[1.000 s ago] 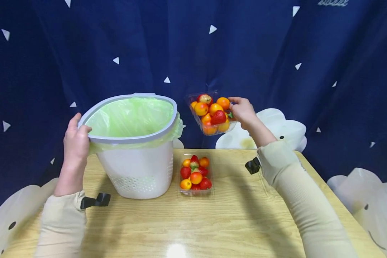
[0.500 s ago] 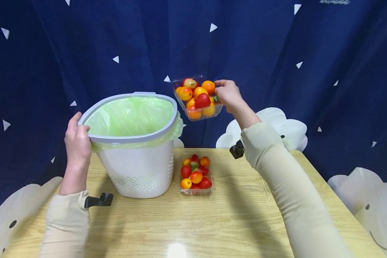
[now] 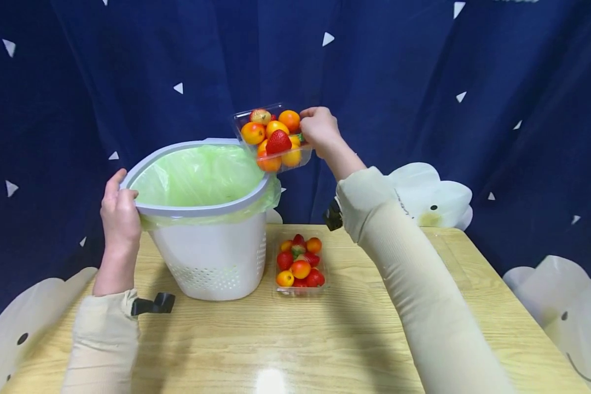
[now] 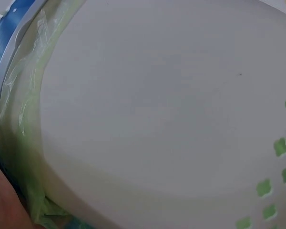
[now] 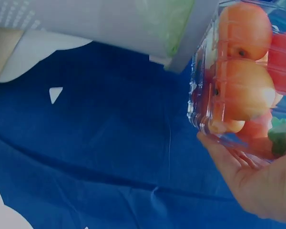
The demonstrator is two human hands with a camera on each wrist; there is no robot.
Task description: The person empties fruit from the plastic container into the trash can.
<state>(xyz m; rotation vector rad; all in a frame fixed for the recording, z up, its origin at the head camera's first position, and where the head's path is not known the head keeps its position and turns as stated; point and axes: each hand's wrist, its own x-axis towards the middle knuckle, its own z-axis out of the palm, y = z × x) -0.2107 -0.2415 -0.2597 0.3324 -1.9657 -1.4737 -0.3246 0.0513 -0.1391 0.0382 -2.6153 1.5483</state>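
Carried up and left since a second ago, the raised fruit box [image 3: 303, 158] overlaps the right edge of the bin [image 3: 209, 241] in the head view; contact is unclear. The right hand [image 3: 320, 127] grips that box, the left hand [image 3: 120, 213] the bin's rim; the other box [image 3: 301, 290] stays on the table [image 3: 221, 345].

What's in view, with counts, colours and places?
Bin: one, white, on table
Liner: one, green, inside bin
Raised box: one, clear, by the bin's rim
Lower box: one, clear, right of the bin
Fruits: many, orange, red, yellow, in both boxes
Table: one, pale yellow, under bin
Curtain: one, dark blue, behind table
Sleeves: two, cream, lower left and right
Wrist attachments: two, black, at the sleeves
Left hand: one, bare, gripping the bin's rim
Right hand: one, bare, holding the raised box
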